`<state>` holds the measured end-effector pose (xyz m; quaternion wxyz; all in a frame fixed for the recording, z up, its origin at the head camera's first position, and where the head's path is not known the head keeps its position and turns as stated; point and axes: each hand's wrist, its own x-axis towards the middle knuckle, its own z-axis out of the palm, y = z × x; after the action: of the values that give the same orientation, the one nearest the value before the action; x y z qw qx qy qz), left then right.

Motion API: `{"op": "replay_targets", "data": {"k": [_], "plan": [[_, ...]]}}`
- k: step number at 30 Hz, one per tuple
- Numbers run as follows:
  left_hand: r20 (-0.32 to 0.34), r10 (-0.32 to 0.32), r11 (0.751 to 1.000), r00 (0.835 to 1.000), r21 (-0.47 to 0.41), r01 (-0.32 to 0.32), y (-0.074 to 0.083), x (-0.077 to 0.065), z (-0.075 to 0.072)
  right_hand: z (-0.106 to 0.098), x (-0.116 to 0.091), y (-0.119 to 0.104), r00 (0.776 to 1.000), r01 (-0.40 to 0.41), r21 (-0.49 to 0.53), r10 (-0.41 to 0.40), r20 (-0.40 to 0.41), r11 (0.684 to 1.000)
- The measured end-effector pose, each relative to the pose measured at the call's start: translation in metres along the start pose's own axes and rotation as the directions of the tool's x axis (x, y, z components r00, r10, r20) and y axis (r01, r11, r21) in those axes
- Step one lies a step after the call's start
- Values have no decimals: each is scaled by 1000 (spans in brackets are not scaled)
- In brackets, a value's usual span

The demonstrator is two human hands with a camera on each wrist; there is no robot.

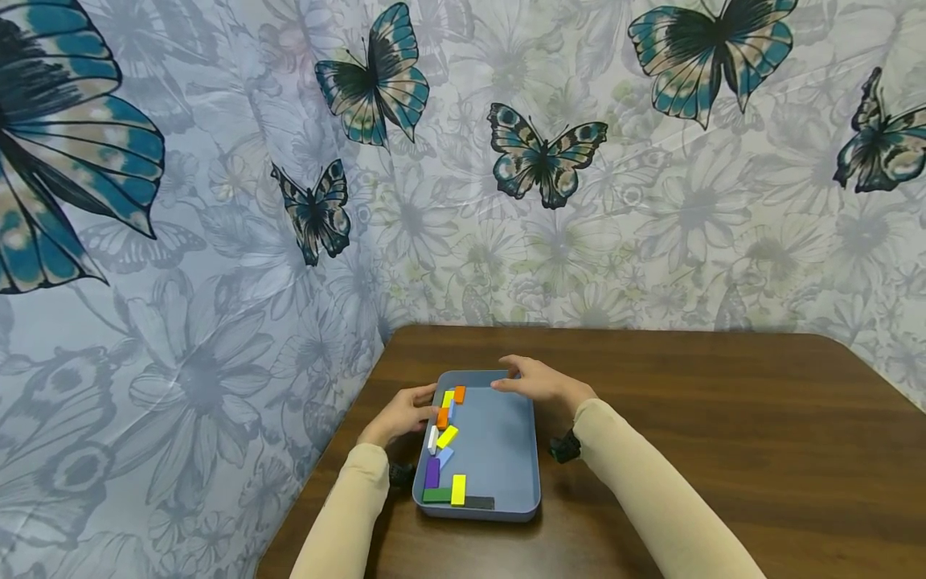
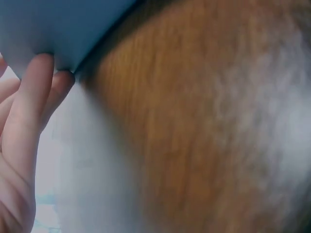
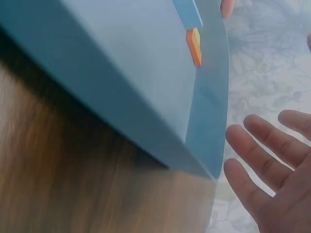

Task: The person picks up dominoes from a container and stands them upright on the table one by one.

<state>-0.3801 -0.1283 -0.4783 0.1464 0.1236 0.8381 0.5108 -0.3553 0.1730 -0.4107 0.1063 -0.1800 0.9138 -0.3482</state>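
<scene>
A grey-blue tray (image 1: 499, 450) lies on the table with several coloured blocks along its left side and near end. My left hand (image 1: 405, 414) holds the tray's left rim, thumb over the edge beside an orange block (image 1: 443, 417). In the left wrist view, its fingers (image 2: 29, 104) press against the tray's outer wall. Over the tray's far right corner is my right hand (image 1: 538, 381), holding nothing. The right wrist view shows its fingers (image 3: 260, 162) spread beside the rim. A purple block (image 1: 432, 473), a green block (image 1: 436, 496) and a white block (image 1: 432, 440) sit inside.
The brown wooden table (image 1: 687, 418) extends to the right of the tray. Behind it and at the left stand walls covered in a butterfly-and-flower print (image 1: 463, 241). A dark band (image 1: 565, 447) shows at the right wrist.
</scene>
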Motion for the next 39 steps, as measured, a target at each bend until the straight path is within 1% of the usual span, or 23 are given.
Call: {"op": "replay_targets", "data": {"k": [6, 9, 14, 19, 23, 25, 30, 32, 39], "plan": [[7, -24, 996, 1000, -89, 25, -1, -2, 2, 14, 15, -4, 1000, 4, 0, -4, 25, 1000], [18, -25, 994, 1000, -105, 27, -1, -2, 2, 20, 21, -5, 999, -5, 18, 5, 32, 1000], [38, -15, 991, 999, -131, 20, -1, -2, 3, 27, 28, -11, 999, -28, 95, 24, 41, 995], [43, -52, 979, 998, -195, 59, -4, -5, 1, 40, 35, -20, 996, -39, 187, 24, 80, 982], [51, -59, 978, 997, -198, 68, -5, -7, 2, 51, 39, -24, 997, -62, 217, 48, 68, 974], [59, -63, 977, 996, -199, 74, -4, -7, 3, 56, 41, -25, 996, -74, 204, 63, 61, 976], [39, -77, 976, 996, -202, 84, -2, -8, 4, 66, 46, -29, 995, -86, 156, 77, 60, 984], [30, -71, 976, 997, -206, 76, -1, -8, 5, 69, 48, -31, 995, -91, 160, 84, 53, 983], [47, -75, 974, 996, -210, 83, -3, -8, 5, 82, 54, -31, 996, -90, 155, 87, 28, 984]]}}
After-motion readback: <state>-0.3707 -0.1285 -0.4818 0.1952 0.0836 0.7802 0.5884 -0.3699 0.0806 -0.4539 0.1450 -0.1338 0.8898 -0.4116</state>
